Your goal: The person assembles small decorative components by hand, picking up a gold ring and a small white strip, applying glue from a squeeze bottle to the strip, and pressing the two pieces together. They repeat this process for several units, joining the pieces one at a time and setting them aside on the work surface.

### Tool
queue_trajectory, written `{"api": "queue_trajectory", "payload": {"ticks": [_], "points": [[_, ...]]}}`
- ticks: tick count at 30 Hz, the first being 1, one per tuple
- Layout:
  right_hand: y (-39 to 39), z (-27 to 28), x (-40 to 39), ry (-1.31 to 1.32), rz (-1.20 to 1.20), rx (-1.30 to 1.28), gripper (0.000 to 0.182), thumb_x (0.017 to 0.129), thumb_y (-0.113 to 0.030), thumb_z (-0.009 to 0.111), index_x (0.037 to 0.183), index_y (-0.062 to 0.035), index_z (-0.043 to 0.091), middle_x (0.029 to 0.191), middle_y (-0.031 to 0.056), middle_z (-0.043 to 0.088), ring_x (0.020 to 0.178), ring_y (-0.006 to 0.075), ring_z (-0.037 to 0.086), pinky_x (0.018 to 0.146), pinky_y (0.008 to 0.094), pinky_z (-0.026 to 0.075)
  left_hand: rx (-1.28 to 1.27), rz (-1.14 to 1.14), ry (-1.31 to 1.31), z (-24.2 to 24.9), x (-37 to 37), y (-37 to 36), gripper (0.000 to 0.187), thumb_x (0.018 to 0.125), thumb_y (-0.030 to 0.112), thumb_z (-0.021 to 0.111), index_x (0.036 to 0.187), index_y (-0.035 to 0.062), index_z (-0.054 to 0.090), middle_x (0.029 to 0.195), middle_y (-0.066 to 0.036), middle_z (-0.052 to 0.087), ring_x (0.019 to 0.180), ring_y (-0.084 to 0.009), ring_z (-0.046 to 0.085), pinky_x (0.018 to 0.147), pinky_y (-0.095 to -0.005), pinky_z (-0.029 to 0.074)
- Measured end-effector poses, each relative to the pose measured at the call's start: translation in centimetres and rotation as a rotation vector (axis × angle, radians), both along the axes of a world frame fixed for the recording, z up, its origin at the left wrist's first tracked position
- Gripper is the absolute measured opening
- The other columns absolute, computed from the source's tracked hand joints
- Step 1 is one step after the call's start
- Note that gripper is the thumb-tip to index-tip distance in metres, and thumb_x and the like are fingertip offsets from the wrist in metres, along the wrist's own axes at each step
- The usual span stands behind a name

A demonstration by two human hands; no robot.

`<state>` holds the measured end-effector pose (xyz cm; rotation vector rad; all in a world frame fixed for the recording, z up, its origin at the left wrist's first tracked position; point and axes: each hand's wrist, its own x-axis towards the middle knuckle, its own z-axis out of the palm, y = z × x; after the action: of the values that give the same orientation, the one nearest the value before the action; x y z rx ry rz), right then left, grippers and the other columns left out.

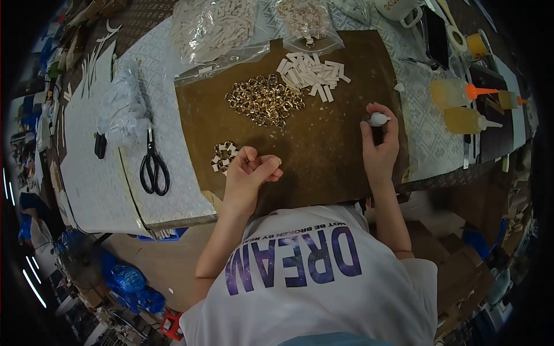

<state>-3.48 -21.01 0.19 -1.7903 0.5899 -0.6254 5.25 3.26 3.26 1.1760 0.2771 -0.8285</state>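
Observation:
My left hand (249, 177) is closed in a pinch over the brown mat (323, 167), and the tiny thing at its fingertips is too small to make out. Just beside it lies a small cluster of gold rings with white pieces on them (224, 154). On the mat's right side, my right hand (382, 150) is wrapped around a small glue bottle with a white tip (378, 119). A heap of loose gold rings (262, 99) lies farther back, touching a pile of short white strips (314, 74).
Plastic bags of white strips (213, 26) and of small parts (303, 20) stand behind the mat. Black scissors (154, 170) and a crumpled plastic bag (124, 106) lie left. On the right are yellow liquid bottles (461, 121), a phone (434, 37) and a mug (398, 8).

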Motion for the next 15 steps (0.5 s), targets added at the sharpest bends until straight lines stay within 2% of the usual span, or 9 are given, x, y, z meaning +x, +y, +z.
{"api": "queue_trajectory", "payload": {"ticks": [3, 6, 7, 9, 10, 12, 13, 15], "points": [[0.5, 0.7, 0.0, -0.047, -0.029, -0.089, 0.048, 0.081, 0.003, 0.058, 0.125, 0.0007, 0.039, 0.123, 0.0137, 0.046, 0.113, 0.0224, 0.046, 0.096, 0.0315, 0.036, 0.020, -0.001, -0.016, 0.0, -0.2, -0.2, 0.031, 0.079, 0.002, 0.067, 0.081, 0.0124, 0.039, 0.086, -0.010, 0.063, 0.065, -0.0132, 0.063, 0.059, -0.0229, 0.051], [0.8, 0.5, -1.4, -0.133, -0.174, -0.420, 0.051, 0.079, 0.005, 0.055, 0.126, 0.0008, 0.034, 0.126, 0.0143, 0.042, 0.113, 0.0249, 0.044, 0.097, 0.0340, 0.035, 0.027, -0.007, -0.055, -0.2, -0.4, -0.1, 0.032, 0.079, 0.001, 0.067, 0.078, 0.0124, 0.037, 0.085, -0.010, 0.063, 0.061, -0.0119, 0.061, 0.056, -0.0221, 0.049], [1.3, 0.6, -1.6, -0.247, -0.226, -0.471, 0.040, 0.077, 0.008, 0.053, 0.116, 0.0019, 0.043, 0.118, 0.0144, 0.047, 0.105, 0.0256, 0.048, 0.091, 0.0348, 0.039, 0.029, -0.011, -0.069, -0.3, -0.6, -0.2, 0.033, 0.078, 0.000, 0.067, 0.078, 0.0124, 0.037, 0.085, -0.011, 0.062, 0.060, -0.0115, 0.060, 0.055, -0.0218, 0.048], [2.2, 0.7, -1.7, -0.314, -0.044, -0.505, 0.028, 0.075, 0.009, 0.055, 0.102, 0.0016, 0.050, 0.102, 0.0138, 0.052, 0.090, 0.0268, 0.053, 0.080, 0.0339, 0.044, 0.043, 0.007, -0.105, -0.2, -0.9, -0.5, 0.033, 0.078, -0.001, 0.067, 0.077, 0.0123, 0.036, 0.083, -0.011, 0.063, 0.053, -0.0086, 0.055, 0.049, -0.0201, 0.045], [2.6, 2.2, -0.6, -0.235, 0.105, -0.570, 0.021, 0.075, 0.010, 0.058, 0.093, 0.0010, 0.054, 0.090, 0.0121, 0.053, 0.079, 0.0272, 0.055, 0.069, 0.0315, 0.046, 0.039, 0.005, -0.117, -0.2, -1.0, -0.5, 0.033, 0.078, -0.001, 0.067, 0.077, 0.0123, 0.037, 0.083, -0.011, 0.063, 0.052, -0.0078, 0.053, 0.046, -0.0196, 0.043], [3.8, 3.0, 2.1, -0.121, 0.156, -0.365, 0.020, 0.076, 0.010, 0.057, 0.092, -0.0007, 0.054, 0.087, 0.0115, 0.052, 0.074, 0.0274, 0.055, 0.064, 0.0310, 0.046, 0.034, 0.003, -0.133, -0.2, -1.2, -0.4, 0.033, 0.078, -0.001, 0.067, 0.077, 0.0124, 0.037, 0.082, -0.011, 0.063, 0.049, -0.0063, 0.050, 0.043, -0.0188, 0.040], [3.9, 2.9, 3.0, -0.019, 0.152, -0.329, 0.019, 0.078, 0.007, 0.058, 0.094, -0.0014, 0.052, 0.090, 0.0128, 0.053, 0.078, 0.0285, 0.056, 0.066, 0.0341, 0.047, 0.032, 0.006, -0.137, -0.2, -1.2, -0.4, 0.033, 0.078, -0.001, 0.067, 0.077, 0.0124, 0.037, 0.082, -0.011, 0.064, 0.048, -0.0057, 0.048, 0.042, -0.0184, 0.039], [3.4, 2.2, 5.2, 0.107, 0.096, -0.481, 0.018, 0.080, 0.004, 0.059, 0.095, -0.0013, 0.051, 0.091, 0.0127, 0.054, 0.077, 0.0270, 0.057, 0.065, 0.0337, 0.047, 0.022, 0.014, -0.145, -0.2, -1.3, -0.2, 0.033, 0.078, -0.001, 0.067, 0.077, 0.0124, 0.037, 0.083, -0.012, 0.064, 0.047, -0.0048, 0.047, 0.040, -0.0180, 0.038]]}}
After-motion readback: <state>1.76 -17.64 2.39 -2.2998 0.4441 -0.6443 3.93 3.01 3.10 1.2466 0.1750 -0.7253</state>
